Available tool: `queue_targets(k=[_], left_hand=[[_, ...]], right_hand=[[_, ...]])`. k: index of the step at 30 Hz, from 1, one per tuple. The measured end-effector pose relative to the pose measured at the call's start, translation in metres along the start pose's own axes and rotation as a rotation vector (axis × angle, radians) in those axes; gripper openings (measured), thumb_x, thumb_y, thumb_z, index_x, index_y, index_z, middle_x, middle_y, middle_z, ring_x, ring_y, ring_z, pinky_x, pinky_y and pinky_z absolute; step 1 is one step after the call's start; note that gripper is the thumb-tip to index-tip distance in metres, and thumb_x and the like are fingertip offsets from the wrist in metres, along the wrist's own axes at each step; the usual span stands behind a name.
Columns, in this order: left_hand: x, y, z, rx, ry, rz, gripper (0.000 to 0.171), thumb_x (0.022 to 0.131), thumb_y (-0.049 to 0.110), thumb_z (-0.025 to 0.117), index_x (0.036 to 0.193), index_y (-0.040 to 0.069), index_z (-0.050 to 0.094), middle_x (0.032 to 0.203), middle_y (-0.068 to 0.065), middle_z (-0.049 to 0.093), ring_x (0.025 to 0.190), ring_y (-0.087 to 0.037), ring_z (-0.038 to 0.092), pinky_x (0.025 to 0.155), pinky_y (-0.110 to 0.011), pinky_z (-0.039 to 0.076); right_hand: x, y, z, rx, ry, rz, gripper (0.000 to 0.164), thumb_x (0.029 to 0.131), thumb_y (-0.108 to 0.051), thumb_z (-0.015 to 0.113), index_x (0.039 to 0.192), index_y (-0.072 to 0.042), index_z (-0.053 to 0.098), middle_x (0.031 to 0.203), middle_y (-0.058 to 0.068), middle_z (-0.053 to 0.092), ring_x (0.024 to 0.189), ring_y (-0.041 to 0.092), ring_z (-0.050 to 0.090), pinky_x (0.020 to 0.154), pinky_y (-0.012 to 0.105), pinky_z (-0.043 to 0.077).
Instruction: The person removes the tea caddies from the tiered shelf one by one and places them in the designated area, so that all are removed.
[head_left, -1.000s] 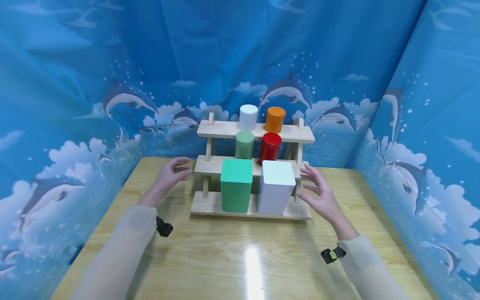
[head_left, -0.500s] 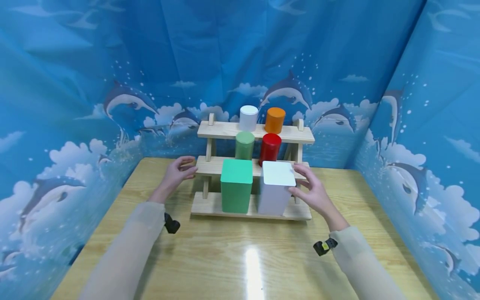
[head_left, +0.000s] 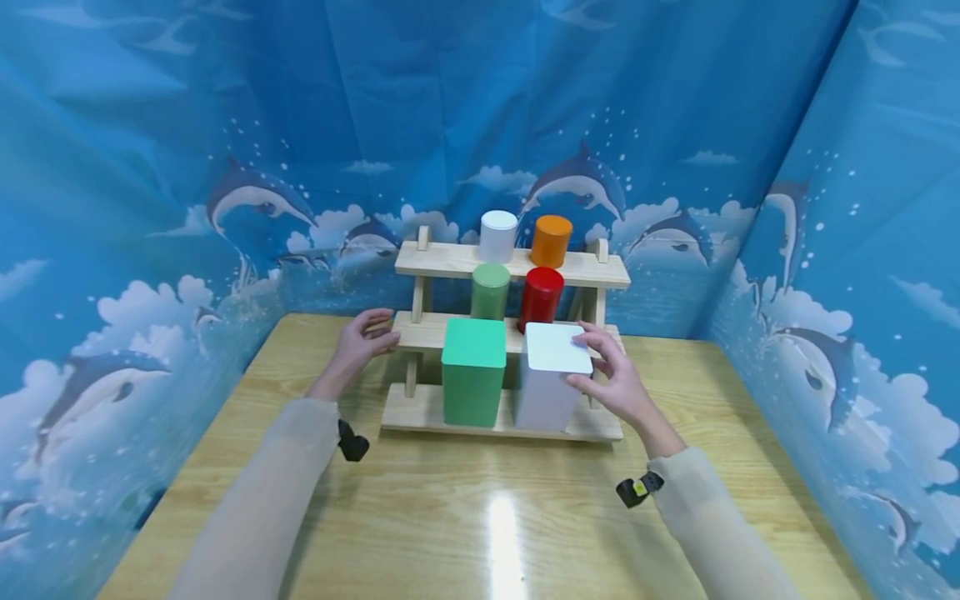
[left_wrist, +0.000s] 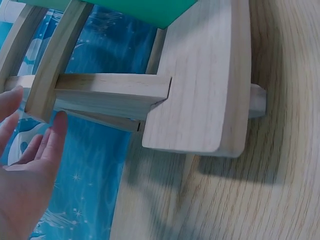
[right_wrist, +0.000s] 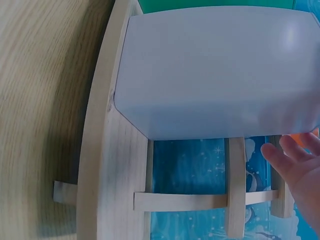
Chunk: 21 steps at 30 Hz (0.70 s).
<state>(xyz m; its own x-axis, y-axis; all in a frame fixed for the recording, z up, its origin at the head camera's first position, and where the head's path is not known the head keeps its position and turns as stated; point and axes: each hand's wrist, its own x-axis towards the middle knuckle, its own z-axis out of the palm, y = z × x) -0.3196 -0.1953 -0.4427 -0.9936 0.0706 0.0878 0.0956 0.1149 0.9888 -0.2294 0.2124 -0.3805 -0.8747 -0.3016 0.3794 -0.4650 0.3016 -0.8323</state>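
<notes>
A three-tier wooden stand [head_left: 411, 408] faces me. Its bottom board bears a tall green box [head_left: 473, 379] and a tall white box [head_left: 553, 379]. My left hand [head_left: 352, 352] is at the left end of the middle board, fingers loosely bent. In the left wrist view, thumb and fingertips lie on either side of that board end [left_wrist: 46, 97]; contact is hard to tell. My right hand [head_left: 621, 383] is at the white box's upper right edge, fingertips over its top corner and thumb before its side. The right wrist view leaves a gap below the box [right_wrist: 215, 75] by the thumb.
On the middle board are a pale green cylinder [head_left: 490, 292] and a red cylinder [head_left: 542, 296]. A white cylinder [head_left: 498, 237] and an orange cylinder [head_left: 551, 240] top the stand. A wooden table [head_left: 420, 508] lies below; dolphin-print curtains [head_left: 450, 100] surround it.
My right hand has moved left, from beside the stand to the white box's upper edge. The left hand has shifted right to the middle board's end. Boxes and cylinders stay in place.
</notes>
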Motion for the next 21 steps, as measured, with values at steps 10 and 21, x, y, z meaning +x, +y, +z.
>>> queue_targets(k=[10, 21], left_hand=[[-0.004, 0.013, 0.003, -0.056, -0.003, -0.031, 0.052, 0.087, 0.012, 0.066, 0.133, 0.0, 0.045, 0.137, -0.019, 0.041, 0.125, -0.033, 0.041, 0.095, -0.044, 0.043], [0.008, -0.006, 0.006, -0.095, 0.012, -0.095, 0.05, 0.082, 0.016, 0.072, 0.126, 0.004, 0.053, 0.134, -0.009, 0.047, 0.122, -0.025, 0.045, 0.089, -0.029, 0.048]], right_hand=[[0.003, 0.002, 0.005, 0.032, 0.017, 0.047, 0.043, 0.082, -0.002, 0.069, 0.118, 0.003, 0.047, 0.148, 0.017, 0.026, 0.137, 0.033, 0.016, 0.101, 0.062, 0.026], [0.002, 0.006, 0.008, 0.069, 0.061, 0.053, 0.04, 0.08, 0.0, 0.07, 0.112, 0.004, 0.046, 0.147, 0.02, 0.026, 0.135, 0.036, 0.022, 0.103, 0.06, 0.025]])
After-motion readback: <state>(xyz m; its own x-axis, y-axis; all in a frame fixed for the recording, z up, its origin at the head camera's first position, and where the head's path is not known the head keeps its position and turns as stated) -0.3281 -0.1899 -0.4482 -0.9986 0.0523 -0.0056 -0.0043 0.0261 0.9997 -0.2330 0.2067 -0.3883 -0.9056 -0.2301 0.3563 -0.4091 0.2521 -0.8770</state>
